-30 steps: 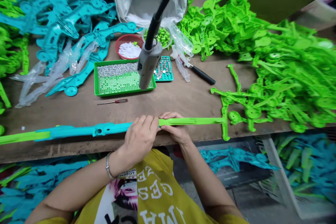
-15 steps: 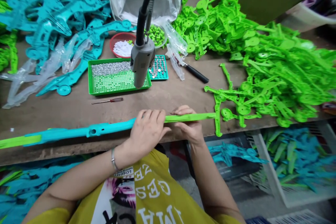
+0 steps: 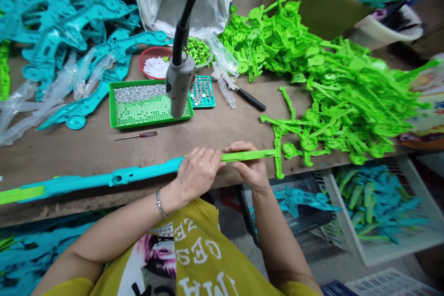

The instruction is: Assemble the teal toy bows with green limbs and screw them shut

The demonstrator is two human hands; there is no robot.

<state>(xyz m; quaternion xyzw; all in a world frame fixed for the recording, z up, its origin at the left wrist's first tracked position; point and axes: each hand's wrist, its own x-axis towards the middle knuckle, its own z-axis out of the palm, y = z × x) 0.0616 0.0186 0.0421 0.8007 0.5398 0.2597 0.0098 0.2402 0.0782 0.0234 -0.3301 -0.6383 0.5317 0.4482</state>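
Observation:
A long, narrow plastic piece [image 3: 145, 172], turquoise along its middle and lime green at both ends, lies along the front edge of the bench. My left hand [image 3: 199, 171] wraps over it from above, where turquoise meets green. My right hand [image 3: 253, 169] closes around the green end, thumb in front and fingers behind; its fingertips are partly hidden. The green tip reaches a loose lime green plastic part [image 3: 278, 141] on the bench. Above and behind my hands hangs a grey power screwdriver [image 3: 181, 85]. A small red-handled screwdriver [image 3: 137, 136] lies behind the turquoise stretch.
A green tray [image 3: 138, 115] holds silver screws, beside a teal tray [image 3: 203, 93] of small round metal pieces. Turquoise parts [image 3: 72, 14] heap at left, lime green parts [image 3: 347, 97] at right. A black-handled knife [image 3: 250, 98] lies between. A white crate [image 3: 357, 240] stands below.
The view has shifted slightly, moving the bench contents left. My left hand has slid a little rightward along the piece, towards my right hand. Both hands still grip it.

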